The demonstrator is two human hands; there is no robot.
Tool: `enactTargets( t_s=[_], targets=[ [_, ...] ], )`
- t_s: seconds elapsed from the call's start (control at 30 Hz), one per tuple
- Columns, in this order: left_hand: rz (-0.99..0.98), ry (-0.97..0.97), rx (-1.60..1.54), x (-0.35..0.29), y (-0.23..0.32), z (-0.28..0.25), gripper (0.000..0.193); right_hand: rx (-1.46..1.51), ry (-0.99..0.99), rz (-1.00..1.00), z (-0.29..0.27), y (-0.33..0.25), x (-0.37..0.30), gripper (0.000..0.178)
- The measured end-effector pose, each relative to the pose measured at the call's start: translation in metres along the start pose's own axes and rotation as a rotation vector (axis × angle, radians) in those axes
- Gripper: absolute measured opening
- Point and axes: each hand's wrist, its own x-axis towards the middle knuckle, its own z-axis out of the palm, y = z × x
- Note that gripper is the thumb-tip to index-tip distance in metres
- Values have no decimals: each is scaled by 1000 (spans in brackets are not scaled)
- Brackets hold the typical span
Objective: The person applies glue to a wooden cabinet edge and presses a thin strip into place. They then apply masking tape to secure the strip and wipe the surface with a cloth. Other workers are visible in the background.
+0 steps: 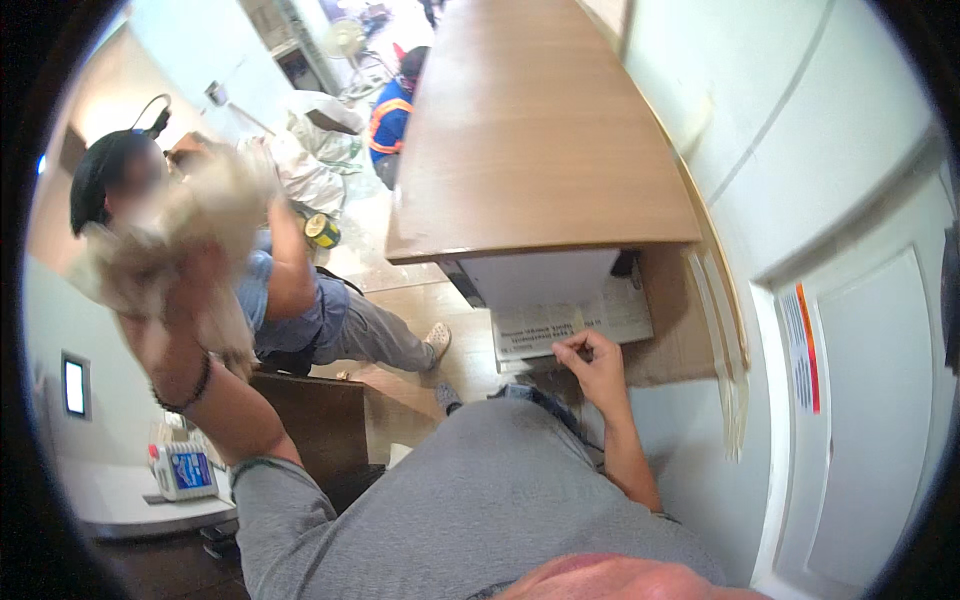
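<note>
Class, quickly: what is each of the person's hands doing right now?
Left hand: raised, closed on a crumpled whitish rag.
Right hand: fingers curled, pressing on the newspaper sheet below the wooden desk.

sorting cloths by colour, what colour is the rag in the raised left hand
Off-white to beige, looking dusty: the crumpled rag in the left hand, seen in the head view.

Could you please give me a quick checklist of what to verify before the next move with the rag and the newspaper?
1. Left hand grips the crumpled rag, raised: ok.
2. Right hand rests on the newspaper edge, fingers curled: ok.
3. Newspaper lies flat under the wooden counter: ok.
4. Whether the right hand pinches the paper or only touches it: cannot tell.
5. Space around the rag: not ok, a seated person is close behind it.
6. White bottle at lower left stands upright: ok.
</note>
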Motion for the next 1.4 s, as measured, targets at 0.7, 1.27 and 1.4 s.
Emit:
enactTargets(
  t_s=[0.7,1.27,1.4],
  targets=[
    [-2057,1337,-428,-741,-83,99,29,3,-849,173,169,-22,42,20],
    [-1048,897,958,-474,-169,-453,65,-378,-990,95,396,-54,43,30],
    [-1270,834,1216,-533,-218,-459,78,-554,-969,76,411,-56,31,30]
  ],
)
